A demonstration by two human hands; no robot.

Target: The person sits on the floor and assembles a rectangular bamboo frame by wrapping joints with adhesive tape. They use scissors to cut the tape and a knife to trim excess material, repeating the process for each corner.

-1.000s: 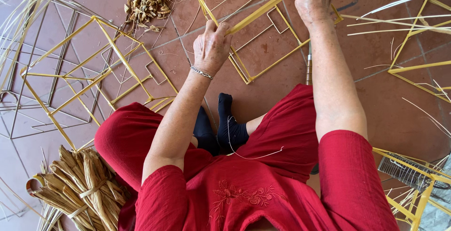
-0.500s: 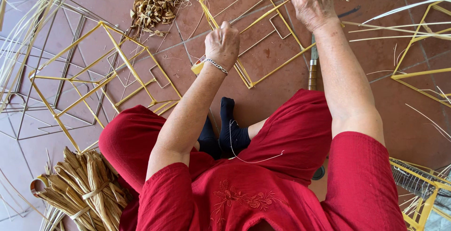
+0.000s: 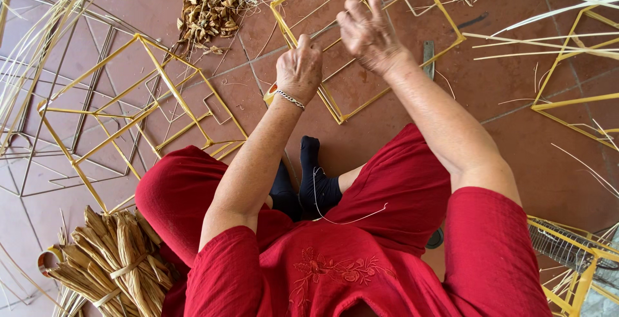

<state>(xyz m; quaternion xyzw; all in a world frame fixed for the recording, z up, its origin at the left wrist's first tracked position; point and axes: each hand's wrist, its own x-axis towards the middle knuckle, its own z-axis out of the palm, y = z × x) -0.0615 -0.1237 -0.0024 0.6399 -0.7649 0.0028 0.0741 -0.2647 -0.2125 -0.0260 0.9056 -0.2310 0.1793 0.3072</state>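
Observation:
I sit on the tiled floor in red clothes, with a square yellow-wrapped wire frame [image 3: 335, 107] lying in front of my legs. My left hand [image 3: 300, 65], with a bracelet on its wrist, is closed in a fist on a thin bare rod of that frame. My right hand [image 3: 367, 30] is just right of it over the same rod, fingers partly curled and the index finger raised. Whether it pinches a strand is hidden. A small yellow piece [image 3: 269, 94] shows under my left wrist.
A larger yellow frame [image 3: 151, 107] lies to the left over bare wire frames [image 3: 77, 143]. A heap of dry scraps [image 3: 209, 10] sits behind it. Tied straw bundles [image 3: 116, 265] lie by my left knee. More yellow frames [image 3: 574, 101] and loose straws lie to the right. A metal tool [image 3: 429, 56] lies on the floor.
My right hand came down from the frame's far edge and closer to my left hand. My left hand closed into a fist on the rod. The view shifted slightly.

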